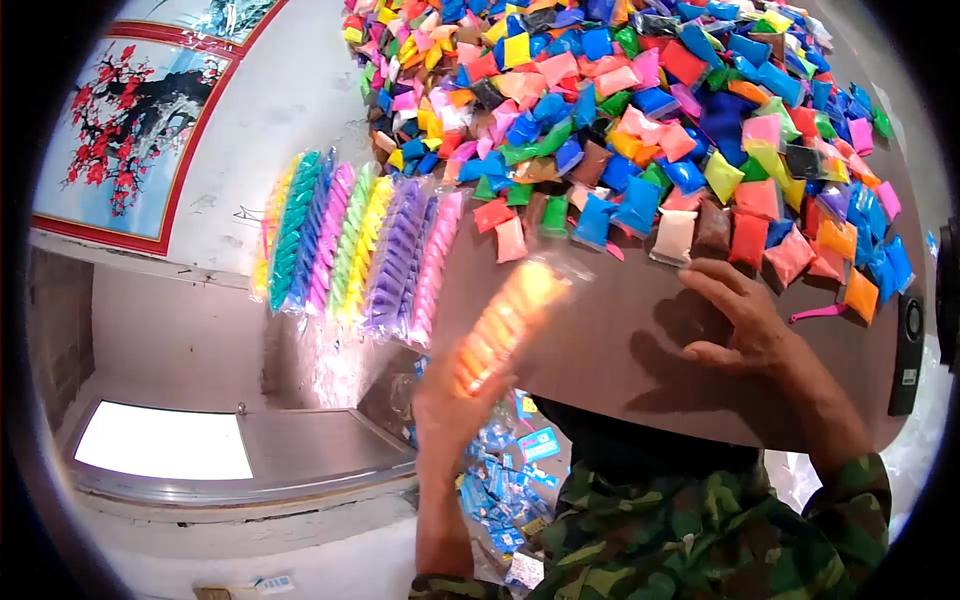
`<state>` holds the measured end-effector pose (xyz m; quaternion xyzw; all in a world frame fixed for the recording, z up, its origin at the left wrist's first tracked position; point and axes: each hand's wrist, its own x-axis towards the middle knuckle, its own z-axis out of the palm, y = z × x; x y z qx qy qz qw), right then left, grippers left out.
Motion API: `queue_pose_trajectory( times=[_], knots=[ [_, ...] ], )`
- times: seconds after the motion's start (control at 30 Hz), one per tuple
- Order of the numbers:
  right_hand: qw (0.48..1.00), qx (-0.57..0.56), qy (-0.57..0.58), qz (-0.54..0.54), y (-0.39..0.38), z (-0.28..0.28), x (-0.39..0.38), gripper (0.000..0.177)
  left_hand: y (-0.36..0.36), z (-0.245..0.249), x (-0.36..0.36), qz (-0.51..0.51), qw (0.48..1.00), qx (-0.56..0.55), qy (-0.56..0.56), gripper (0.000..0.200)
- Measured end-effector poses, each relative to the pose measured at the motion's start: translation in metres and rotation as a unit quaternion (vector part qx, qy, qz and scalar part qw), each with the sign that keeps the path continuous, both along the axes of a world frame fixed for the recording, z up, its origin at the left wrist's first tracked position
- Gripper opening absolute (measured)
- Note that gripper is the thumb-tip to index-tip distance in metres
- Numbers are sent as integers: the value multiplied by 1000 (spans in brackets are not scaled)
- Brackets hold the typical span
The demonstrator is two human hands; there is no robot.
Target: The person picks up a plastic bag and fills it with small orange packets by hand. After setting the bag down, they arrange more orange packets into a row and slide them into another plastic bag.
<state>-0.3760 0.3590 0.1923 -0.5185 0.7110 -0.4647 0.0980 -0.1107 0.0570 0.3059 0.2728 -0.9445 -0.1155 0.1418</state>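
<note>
My left hand [458, 402], smeared by motion, is closed around the lower end of a long clear bag of orange packets [510, 322]. The bag slants up to the right over the table's near edge, its upper end bright and blurred. My right hand [738, 318] hovers over the brown table [600, 330] with thumb and fingers apart, holding nothing. Just beyond its fingertips lies the near edge of a large heap of small colourful packets [640, 130]. Left of the orange bag, several long bags in teal, blue, pink, green, yellow and purple [365, 250] lie side by side.
A pink plastic tool [818, 313] lies right of my right hand. A black device with a round part [908, 355] stands at the table's right edge. Blue-and-white wrappers [505, 490] lie below the table. A framed blossom picture [140, 130] is at the left.
</note>
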Motion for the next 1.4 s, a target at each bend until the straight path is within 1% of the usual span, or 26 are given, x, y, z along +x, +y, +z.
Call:
queue_pose_trajectory(
  times=[0.03,0.07,0.13,0.2,0.23,0.33,0.37,0.47,0.5,0.53,0.6,0.63,0.73,0.83,0.93,1.03,1.13,1.23,1.4],
  knots=[
    [1000,-7,11,5,-1,0,0,76,-11,11,-2,46,999,0,3,67],
    [1000,-6,28,9,-2,-1,-1,73,-23,21,-4,92,996,1,7,65],
    [998,-2,63,17,-3,-3,-2,67,-53,41,-8,140,990,-11,31,64],
    [998,-2,57,9,-5,-4,-1,62,-115,33,3,119,984,-114,73,65],
    [999,-1,54,3,-5,-4,-1,60,-130,41,-2,124,986,-79,85,67],
    [999,12,48,9,-3,3,-3,57,-156,65,-21,160,981,-100,48,66],
    [999,9,46,10,-4,2,-4,57,-171,64,-24,145,982,-104,55,66],
    [999,-3,40,15,-7,1,-7,55,-193,63,-41,163,981,-93,38,67],
    [999,-9,39,16,-7,1,-8,55,-201,59,-45,157,984,-69,57,67],
    [999,-13,37,17,-8,1,-9,54,-207,55,-49,158,983,-76,53,67],
    [999,-19,36,13,-9,0,-10,53,-211,47,-58,165,981,-87,45,65],
    [999,-21,36,11,-9,-1,-10,53,-204,48,-64,160,984,-64,39,62],
    [999,-9,25,17,-9,3,-12,53,-207,44,-66,168,984,-51,37,58],
    [1000,9,18,18,-8,5,-12,52,-203,45,-67,172,981,-84,-4,56],
    [999,30,1,10,-7,5,-8,52,-205,39,-65,135,976,-168,5,54],
    [999,36,-11,12,-5,6,-9,52,-196,43,-69,163,970,-174,-43,54],
    [999,34,-10,11,-5,4,-8,51,-196,43,-69,134,952,-266,-71,53],
    [999,38,-10,11,-6,6,-9,51,-207,34,-64,105,947,-298,-53,52],
    [999,43,-21,6,-6,9,-8,50,-209,39,-66,96,951,-288,-65,49]
  ],
)
